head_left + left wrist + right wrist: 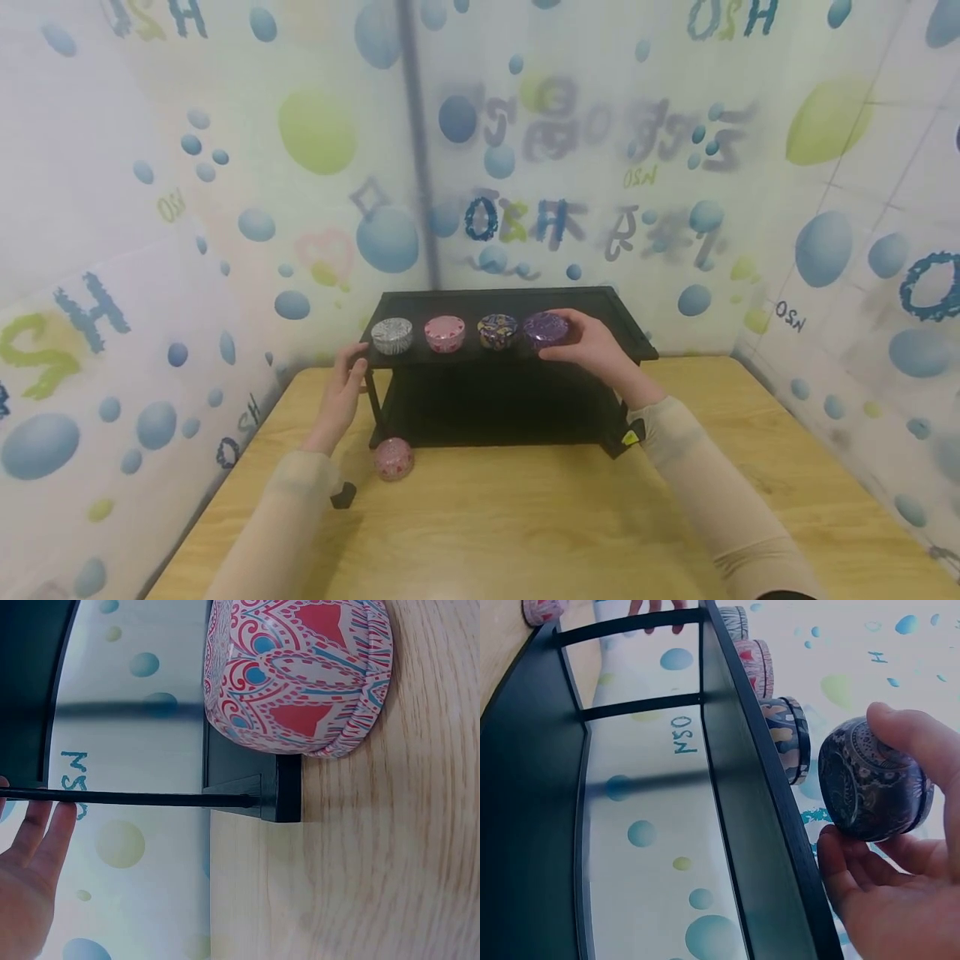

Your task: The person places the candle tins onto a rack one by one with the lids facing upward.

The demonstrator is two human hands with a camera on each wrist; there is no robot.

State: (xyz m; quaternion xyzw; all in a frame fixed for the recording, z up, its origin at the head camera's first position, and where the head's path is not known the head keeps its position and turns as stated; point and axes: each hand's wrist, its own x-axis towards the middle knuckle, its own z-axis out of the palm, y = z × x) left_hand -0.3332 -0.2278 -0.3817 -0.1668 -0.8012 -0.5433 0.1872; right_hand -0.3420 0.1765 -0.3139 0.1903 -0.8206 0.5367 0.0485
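My right hand (pixel 588 346) holds a purple patterned round tin (pixel 546 330) by its sides, thumb on one side and fingers on the other. In the right wrist view this tin (pixel 866 780) is tilted, with a gap between it and the black shelf's top board (pixel 776 787). My left hand (pixel 347 387) is at the left end of the black two-tier shelf (pixel 495 296), its fairly straight fingers (pixel 56 836) touching the thin side post (pixel 150 798). Left of the purple tin, a dark floral tin (pixel 498 332), a pink tin (pixel 445 333) and a white-and-grey tin (pixel 392 336) stand in a row along the front edge.
A red-and-pink patterned tin (pixel 393 459) stands on the wooden table (pixel 510 525) by the shelf's front left foot. Behind the table hangs a pale curtain (pixel 315 192) printed with blue and green drops. The shelf's lower board (pixel 487 408) lies in shadow.
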